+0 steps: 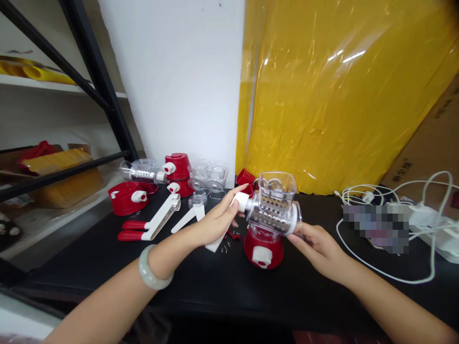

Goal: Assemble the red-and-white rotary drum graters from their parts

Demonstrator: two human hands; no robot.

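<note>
Left forearm: nearest the head camera, reaching in from the bottom left, with a pale green bracelet near the wrist.
Right forearm: comes in from the bottom right, bare.
Left grip: left hand closed around the white hub, thumb on the near side, a finger over the far side; a white bar shows below the palm.
Right grip: right hand pinched on the clear rim at the drum's open end, thumb lowest, fingers partly hidden.
Perforated drum: lies sideways between the hands, inside the clear housing, hub end at the left hand, open end at the right.
Red base: upright directly beneath the housing, white knob facing the camera; neither hand seems to touch it.
Screws: scattered on the black table, between the white bar and the red base.
Red-gripped handles: lying left of the left hand.
Farther back: stacked red bases and clear cups by the wall.
White cables: looped beyond the right hand, beside a blurred-out item.
</note>
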